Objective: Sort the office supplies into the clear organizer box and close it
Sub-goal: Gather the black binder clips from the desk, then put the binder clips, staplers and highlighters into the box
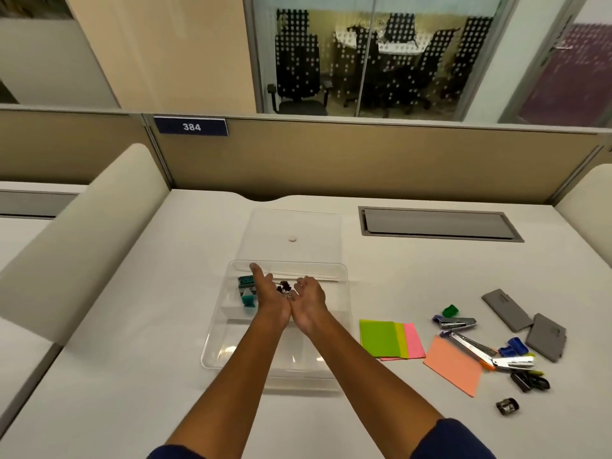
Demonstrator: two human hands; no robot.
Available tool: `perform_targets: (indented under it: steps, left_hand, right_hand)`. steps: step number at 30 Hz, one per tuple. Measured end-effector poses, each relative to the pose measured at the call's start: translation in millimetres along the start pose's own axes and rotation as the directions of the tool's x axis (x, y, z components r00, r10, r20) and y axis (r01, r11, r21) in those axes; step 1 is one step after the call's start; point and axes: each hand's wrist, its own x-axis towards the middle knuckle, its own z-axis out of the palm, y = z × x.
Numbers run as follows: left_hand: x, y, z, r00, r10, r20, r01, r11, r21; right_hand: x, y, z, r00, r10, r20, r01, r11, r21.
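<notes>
Both hands are out over the clear organizer box (212, 342), which sits in the middle of the white table (116, 376) with its lid (291, 226) folded flat behind it. The left hand (270, 294) and right hand (309, 298) press together at the heels, palms up, fingers (256, 270) spread apart, cupping a small dark cluster of binder clips (284, 287) above the box's far compartments. Teal items (246, 289) already lie in the far left compartment, just beside the left hand. Off to the right, well apart from the box, wait the sticky notes (390, 339), an orange paper (453, 366), staplers (463, 336), two grey cases (523, 319) and small dark clips (506, 406). The forearms cross the near compartments and hide part of them.
</notes>
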Motion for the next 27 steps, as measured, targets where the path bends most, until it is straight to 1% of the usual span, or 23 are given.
perform_targets:
  steps: [3, 6, 8, 11, 13, 16, 19, 21, 23, 24, 25, 27]
  left_hand:
    - [1.9, 0.9, -0.2, 1.000, 0.020, 0.022, -0.021, 0.999, 0.045]
    - [0.5, -5.7, 4.5, 0.997, 0.046, 0.064, -0.051, 0.995, 0.088]
    - [-2.6, -12.5, 10.4, 0.991, 0.048, 0.122, -0.061, 0.993, 0.102]
    - [-9.4, -26.7, 23.1, 0.975, 0.016, 0.223, -0.032, 0.997, 0.067]
    - [-14.7, -38.0, 33.9, 0.964, -0.009, 0.267, -0.009, 0.998, 0.066]
    - [-22.8, -63.5, 52.8, 0.940, -0.076, 0.333, 0.036, 0.992, 0.124]
    - [-28.9, -94.2, 68.9, 0.912, -0.141, 0.386, 0.059, 0.975, 0.215]
    - [-32.3, -117.7, 77.6, 0.900, -0.170, 0.400, 0.049, 0.954, 0.295]
    - [-34.2, -139.8, 83.9, 0.895, -0.179, 0.409, 0.001, 0.916, 0.400]
    - [-35.8, -151.2, 87.3, 0.892, -0.178, 0.416, -0.047, 0.878, 0.477]
    - [-37.4, -162.0, 90.3, 0.889, -0.167, 0.427, -0.115, 0.819, 0.562]
    - [-40.4, -182.3, 95.2, 0.875, -0.126, 0.467, -0.281, 0.654, 0.703]
  right_hand:
    - [0.2, -5.9, -2.5, 0.999, -0.032, -0.030, 0.031, 0.998, -0.050]
    - [3.4, -17.1, -12.9, 0.994, -0.098, -0.043, 0.096, 0.994, -0.060]
    - [2.9, -28.3, -23.4, 0.988, -0.148, -0.033, 0.146, 0.988, -0.044]
    - [3.6, -49.4, -47.4, 0.971, -0.238, -0.037, 0.238, 0.971, 0.000]
    - [6.3, -63.7, -68.5, 0.950, -0.304, -0.078, 0.305, 0.952, 0.012]
    - [7.0, -85.5, -109.0, 0.903, -0.399, -0.157, 0.402, 0.915, -0.014]
    - [4.9, -103.0, -150.9, 0.844, -0.489, -0.219, 0.479, 0.872, -0.103]
    - [1.8, -113.6, -179.4, 0.796, -0.549, -0.257, 0.513, 0.836, -0.195]
    - [-1.6, -122.3, -207.6, 0.756, -0.595, -0.272, 0.508, 0.796, -0.329]
    - [-4.3, -126.8, -222.6, 0.739, -0.614, -0.277, 0.491, 0.773, -0.401]
    - [-7.4, -131.4, -236.8, 0.721, -0.633, -0.282, 0.465, 0.744, -0.480]
    - [-14.5, -140.3, -264.3, 0.683, -0.676, -0.277, 0.396, 0.661, -0.638]
